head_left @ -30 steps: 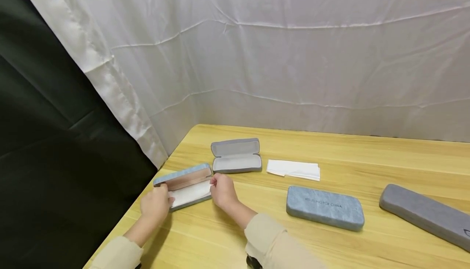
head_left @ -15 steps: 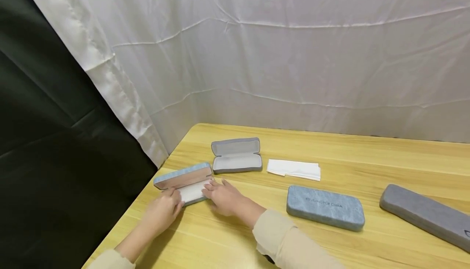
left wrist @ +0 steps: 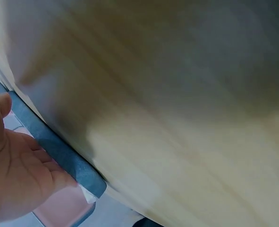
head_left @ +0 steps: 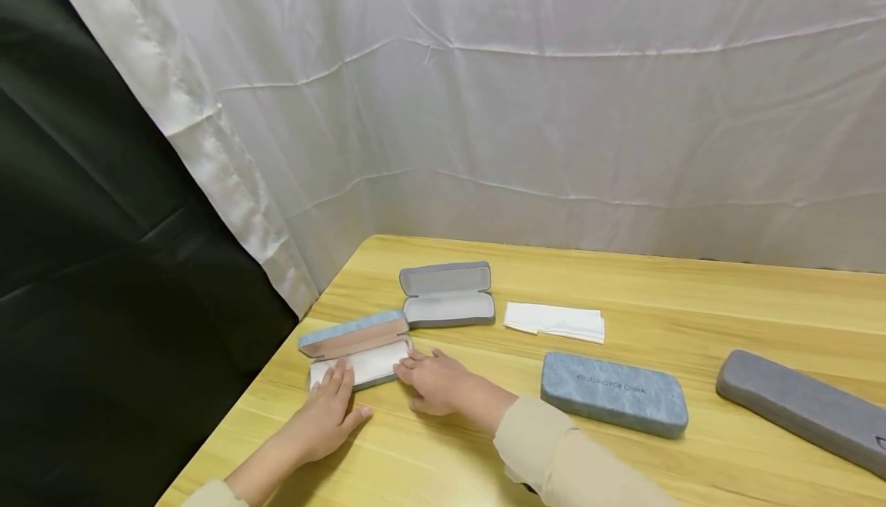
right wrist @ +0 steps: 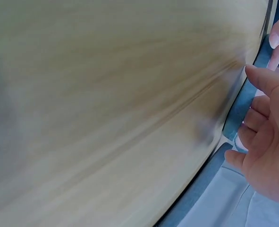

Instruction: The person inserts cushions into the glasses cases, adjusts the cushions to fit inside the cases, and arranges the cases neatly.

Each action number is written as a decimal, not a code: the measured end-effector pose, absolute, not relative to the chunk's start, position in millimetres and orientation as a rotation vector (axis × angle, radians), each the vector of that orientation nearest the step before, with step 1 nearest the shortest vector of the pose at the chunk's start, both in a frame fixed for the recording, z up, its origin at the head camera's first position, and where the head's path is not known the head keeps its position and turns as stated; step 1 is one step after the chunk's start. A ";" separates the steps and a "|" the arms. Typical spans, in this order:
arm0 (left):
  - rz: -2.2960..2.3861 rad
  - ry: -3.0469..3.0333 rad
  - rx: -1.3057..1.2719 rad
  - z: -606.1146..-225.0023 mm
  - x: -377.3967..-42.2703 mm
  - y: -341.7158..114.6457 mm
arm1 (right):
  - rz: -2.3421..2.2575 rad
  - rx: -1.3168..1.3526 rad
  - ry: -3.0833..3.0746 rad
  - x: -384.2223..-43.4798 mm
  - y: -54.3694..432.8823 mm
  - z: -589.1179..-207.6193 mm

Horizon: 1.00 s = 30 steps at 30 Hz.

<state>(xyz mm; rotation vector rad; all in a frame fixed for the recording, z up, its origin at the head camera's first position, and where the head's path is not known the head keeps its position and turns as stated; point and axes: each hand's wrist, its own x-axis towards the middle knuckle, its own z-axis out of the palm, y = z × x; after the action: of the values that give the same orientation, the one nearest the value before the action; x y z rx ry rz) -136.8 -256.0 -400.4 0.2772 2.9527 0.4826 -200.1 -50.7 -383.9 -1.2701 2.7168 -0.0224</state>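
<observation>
At the left of the table, a blue glasses case (head_left: 353, 335) stands with its lid raised and its pinkish lining showing. A white cloth (head_left: 372, 362) lies flat in its base. My left hand (head_left: 320, 424) reaches over the front rim with straight fingers on the cloth's left part, thumb spread to the side. At the case's right end, the fingers of my right hand (head_left: 438, 384) touch the cloth or rim; which of these cannot be told. In the left wrist view, the case's blue front wall (left wrist: 59, 153) runs below my palm, and a white corner of cloth shows at its end.
Behind it, close by, is an opened grey glasses case (head_left: 448, 307). A folded white cloth (head_left: 554, 321) lies to its right. Farther right are a closed blue case (head_left: 612, 395) with lettering and a closed grey case (head_left: 803, 407). A white curtain (head_left: 554, 130) hangs behind the table.
Both hands pressed into the case at the cloth. Since then my left fingers have straightened over it, and my right hand has drawn to the right end. The case has shifted slightly right.
</observation>
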 end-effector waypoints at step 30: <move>0.383 3.083 0.736 -396.4 -145.3 -225.4 | -0.104 -1.252 2.728 -192.9 5.3 -381.6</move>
<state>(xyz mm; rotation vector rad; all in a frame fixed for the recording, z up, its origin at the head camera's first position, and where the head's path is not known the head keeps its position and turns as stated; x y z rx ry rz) -145.3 -225.4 -396.4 0.7363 3.0833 0.3828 -192.9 5.3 -381.6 -1.2523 2.7278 -0.1044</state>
